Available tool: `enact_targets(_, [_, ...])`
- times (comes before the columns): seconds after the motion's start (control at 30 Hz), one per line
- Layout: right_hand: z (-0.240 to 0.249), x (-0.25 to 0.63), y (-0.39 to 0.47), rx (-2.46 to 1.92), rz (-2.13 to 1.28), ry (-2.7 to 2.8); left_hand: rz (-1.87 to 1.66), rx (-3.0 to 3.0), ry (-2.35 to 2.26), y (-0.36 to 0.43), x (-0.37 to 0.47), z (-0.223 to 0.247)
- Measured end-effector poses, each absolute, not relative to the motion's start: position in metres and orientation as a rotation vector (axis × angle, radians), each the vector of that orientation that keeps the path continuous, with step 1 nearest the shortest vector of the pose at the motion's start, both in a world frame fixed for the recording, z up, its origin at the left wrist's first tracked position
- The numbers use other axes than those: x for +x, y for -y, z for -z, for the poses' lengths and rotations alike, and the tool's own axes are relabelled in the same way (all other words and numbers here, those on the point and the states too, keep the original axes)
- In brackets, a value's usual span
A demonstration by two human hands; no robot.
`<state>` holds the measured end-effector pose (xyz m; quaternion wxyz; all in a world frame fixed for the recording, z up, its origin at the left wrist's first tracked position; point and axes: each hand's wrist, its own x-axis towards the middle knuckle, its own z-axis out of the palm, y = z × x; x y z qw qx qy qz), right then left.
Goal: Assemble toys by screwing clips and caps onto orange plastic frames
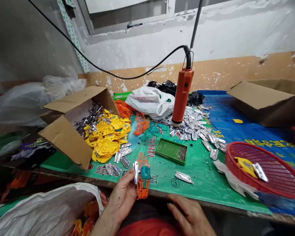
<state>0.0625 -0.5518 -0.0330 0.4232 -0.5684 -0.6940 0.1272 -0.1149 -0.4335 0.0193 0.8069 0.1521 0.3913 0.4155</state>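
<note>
My left hand (125,193) is closed at the table's front edge, thumb and fingers pinching an orange plastic frame (143,191). A teal translucent piece (145,172) sits on that frame, and a shiny silver metal part (136,171) stands upright at the fingertips. Lower right, my right hand (186,211) is beside the table edge with its visible fingers slightly apart and nothing seen in them. Ahead of the hands lies a green tray (170,151) holding many tiny metal pieces. A single silver metal plate (184,177) rests on the green sheet above my right hand.
An orange electric screwdriver (183,95) hangs over the table from a black cable. At left, a cardboard box (71,137) spills yellow plastic parts (108,137). Silver plates (194,123) are heaped behind the tray. A red basket (280,164) stands right, a white sack (64,200) lower left.
</note>
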Motion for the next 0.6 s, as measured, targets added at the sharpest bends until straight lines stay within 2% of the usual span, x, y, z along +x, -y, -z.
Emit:
enact_targets(0.13, [-0.002, 0.063, 0.543, -1.239, -0.297, 1.730, -0.815, 0.194, -0.790, 0.435, -0.092, -0.025])
enact_targets(0.23, [-0.018, 0.061, 0.538, -1.233, -0.130, 1.695, -0.831, 0.200, -0.791, 0.437, -0.074, -0.029])
enact_targets(0.43, [-0.025, 0.051, 0.548, -1.326, 0.121, 1.574, -0.849, 0.328, -0.793, 0.450, -0.059, -0.034])
enact_targets(0.53, [-0.027, 0.048, 0.552, -1.311, 0.018, 1.742, -0.814, 0.434, -0.793, 0.453, -0.064, -0.036])
enact_targets(0.6, [-0.024, 0.055, 0.554, -1.308, 0.099, 1.709, -0.854, 0.600, -0.795, 0.449, -0.073, -0.038])
